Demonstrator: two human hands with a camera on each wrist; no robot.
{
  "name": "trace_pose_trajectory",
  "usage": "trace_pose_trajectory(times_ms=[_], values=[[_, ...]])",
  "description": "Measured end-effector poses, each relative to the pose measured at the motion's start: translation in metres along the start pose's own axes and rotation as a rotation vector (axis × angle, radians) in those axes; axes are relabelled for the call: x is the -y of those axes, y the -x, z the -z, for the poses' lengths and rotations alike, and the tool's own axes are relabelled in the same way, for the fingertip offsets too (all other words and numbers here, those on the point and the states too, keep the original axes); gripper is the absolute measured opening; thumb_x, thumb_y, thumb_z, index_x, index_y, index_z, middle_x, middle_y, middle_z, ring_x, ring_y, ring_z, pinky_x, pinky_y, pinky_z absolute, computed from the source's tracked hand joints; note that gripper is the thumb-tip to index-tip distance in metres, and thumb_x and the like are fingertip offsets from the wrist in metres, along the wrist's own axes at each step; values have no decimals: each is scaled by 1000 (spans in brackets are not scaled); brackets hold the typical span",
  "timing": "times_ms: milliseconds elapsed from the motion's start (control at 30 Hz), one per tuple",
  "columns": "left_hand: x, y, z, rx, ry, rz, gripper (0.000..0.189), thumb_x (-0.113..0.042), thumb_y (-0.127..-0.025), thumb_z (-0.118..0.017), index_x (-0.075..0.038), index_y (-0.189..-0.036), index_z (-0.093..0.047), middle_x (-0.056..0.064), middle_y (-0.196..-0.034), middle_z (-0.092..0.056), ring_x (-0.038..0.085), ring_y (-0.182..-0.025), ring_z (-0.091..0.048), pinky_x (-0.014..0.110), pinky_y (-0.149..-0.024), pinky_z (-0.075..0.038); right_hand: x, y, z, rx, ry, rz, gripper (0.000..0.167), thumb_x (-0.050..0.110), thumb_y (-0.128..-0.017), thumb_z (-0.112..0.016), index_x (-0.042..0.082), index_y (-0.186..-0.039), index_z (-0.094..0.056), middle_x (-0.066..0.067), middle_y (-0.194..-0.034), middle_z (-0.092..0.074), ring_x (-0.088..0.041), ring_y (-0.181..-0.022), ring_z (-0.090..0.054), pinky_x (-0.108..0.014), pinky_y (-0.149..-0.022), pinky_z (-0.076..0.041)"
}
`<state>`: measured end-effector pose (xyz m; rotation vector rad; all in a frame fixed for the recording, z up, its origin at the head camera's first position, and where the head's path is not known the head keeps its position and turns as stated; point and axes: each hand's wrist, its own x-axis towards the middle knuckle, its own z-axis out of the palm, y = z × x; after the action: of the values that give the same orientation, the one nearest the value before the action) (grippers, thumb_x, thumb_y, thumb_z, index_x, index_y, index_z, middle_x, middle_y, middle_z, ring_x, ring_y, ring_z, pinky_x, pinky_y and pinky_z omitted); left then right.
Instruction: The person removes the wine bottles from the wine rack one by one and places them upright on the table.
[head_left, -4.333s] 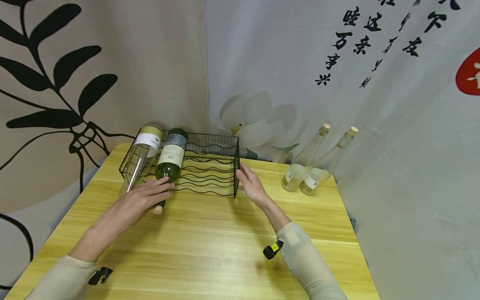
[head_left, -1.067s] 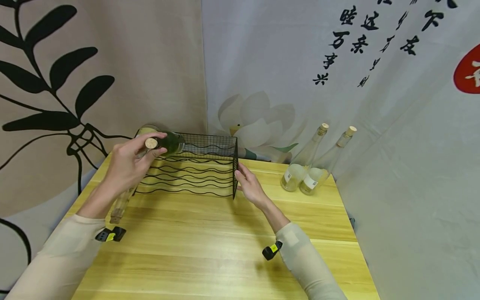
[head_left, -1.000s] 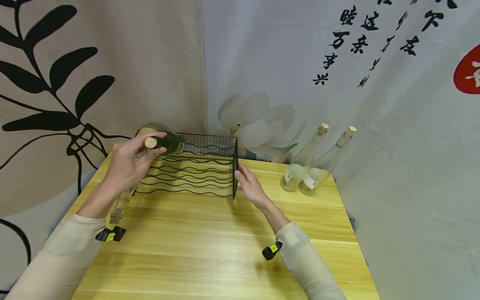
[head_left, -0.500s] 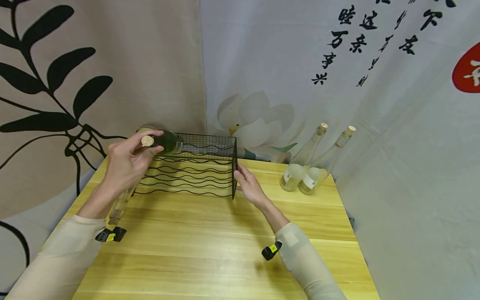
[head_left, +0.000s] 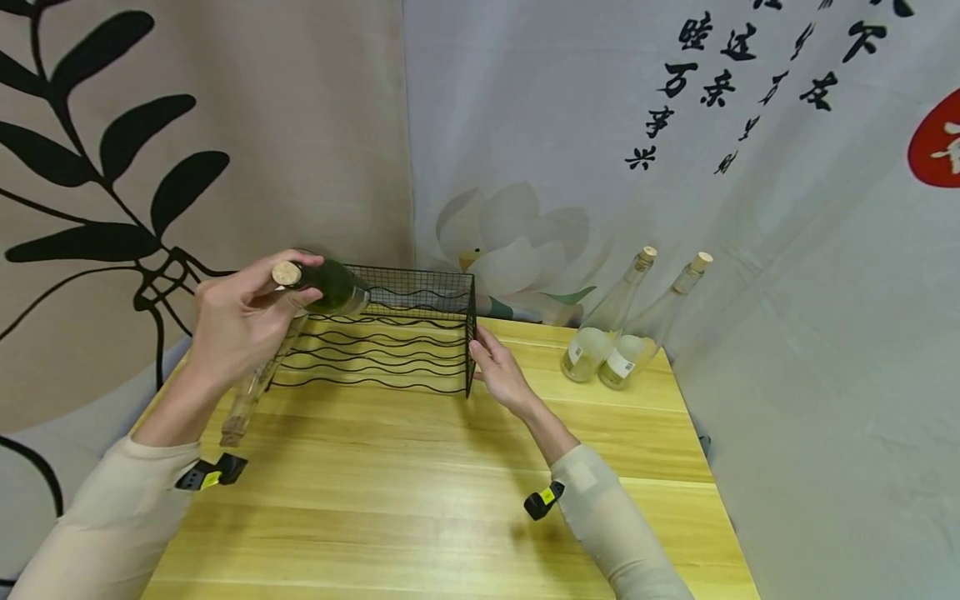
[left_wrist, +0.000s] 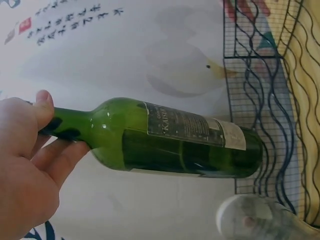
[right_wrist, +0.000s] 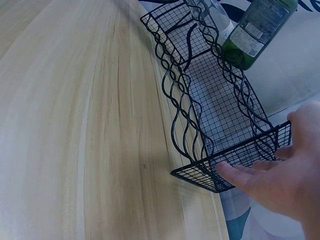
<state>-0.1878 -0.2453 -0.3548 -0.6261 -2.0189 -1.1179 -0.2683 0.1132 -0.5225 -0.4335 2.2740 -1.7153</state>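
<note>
My left hand (head_left: 243,312) grips a green wine bottle (left_wrist: 185,142) by its neck. The bottle is raised and tilted, cork toward the head camera, with its base over the back left of a black wire wine rack (head_left: 375,358). Whether the base touches the wire cannot be told. A clear glass bottle (head_left: 255,392) lies in the rack's left end, neck pointing forward; my left hand hides much of its body in the head view. At the rack's right end, my right hand (head_left: 502,371) touches the mesh side panel, fingers fairly straight against it.
Two clear corked bottles (head_left: 588,354) with pale labels stand at the right rear of the wooden table (head_left: 450,500). Behind the table hangs a printed cloth (head_left: 525,108). The rack stands near the table's back edge.
Some four seconds ago the green bottle lay in the rack beneath my left hand; now it is lifted by the neck. Lately that hand has shifted slightly left. My right hand stays put.
</note>
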Motion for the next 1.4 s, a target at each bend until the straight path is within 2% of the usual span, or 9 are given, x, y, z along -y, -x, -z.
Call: trace_pose_trajectory(times_ms=[167,267,400,533,767,833,967,1067,1400], values=[[-12,0,5,-28,-11,12,49,20,-85,-88,-1,-129,-83,10,-126,-86,-10,-114,-78,4,-94,-60,-1,-1,0,2,1,0,67,45,-125,-38,17,-183,-21,-19,-187,-27,-42,-171,-37,-71,-127,-51],[-23,0,10,-38,-38,24,49,18,-85,-89,-3,-129,-84,-12,-125,-85,-12,-88,-76,-2,-70,-49,-1,0,0,4,7,-1,68,47,-125,-38,17,-183,-20,-19,-188,-26,-42,-170,-37,-70,-126,-52],[-37,-5,17,-24,-21,5,49,20,-83,-88,-1,-127,-84,-26,-121,-82,-9,-63,-58,13,-49,-26,0,-1,1,3,2,0,69,48,-125,-38,17,-183,-19,-19,-188,-25,-43,-171,-37,-72,-127,-49],[-48,-6,21,1,55,-4,48,25,-81,-85,5,-125,-83,-18,-123,-84,-6,-76,-70,14,-50,-30,0,-2,1,4,-3,7,69,47,-125,-38,16,-183,-18,-21,-188,-23,-44,-171,-36,-74,-128,-47],[-62,-4,26,42,95,-37,43,19,-84,-88,5,-124,-83,-13,-120,-85,-5,-66,-61,14,-48,-29,-1,-2,0,1,-6,13,69,47,-125,-39,15,-183,-19,-23,-187,-24,-44,-171,-36,-74,-127,-47],[-66,-4,27,64,101,-40,45,19,-83,-89,4,-125,-83,-10,-121,-86,-6,-71,-69,11,-50,-35,-1,-1,0,2,-6,17,68,46,-125,-39,15,-183,-19,-23,-187,-25,-44,-171,-36,-74,-127,-48],[-79,-2,28,118,107,-14,51,22,-81,-88,1,-127,-83,-4,-123,-87,-3,-97,-83,2,-73,-57,-1,-1,-1,3,-7,16,67,44,-125,-38,16,-183,-20,-23,-187,-26,-44,-170,-37,-74,-127,-48],[-86,1,25,152,154,9,52,26,-81,-86,1,-126,-83,3,-122,-87,4,-109,-84,10,-91,-65,-1,-1,-1,3,-8,12,67,46,-125,-38,17,-183,-20,-22,-187,-26,-43,-170,-37,-73,-127,-48],[-95,13,8,290,255,43,54,21,-85,-86,-5,-133,-81,9,-120,-86,8,-110,-85,17,-91,-69,0,0,-1,9,-8,11,68,45,-125,-38,16,-183,-19,-25,-186,-25,-45,-170,-36,-75,-127,-47]])
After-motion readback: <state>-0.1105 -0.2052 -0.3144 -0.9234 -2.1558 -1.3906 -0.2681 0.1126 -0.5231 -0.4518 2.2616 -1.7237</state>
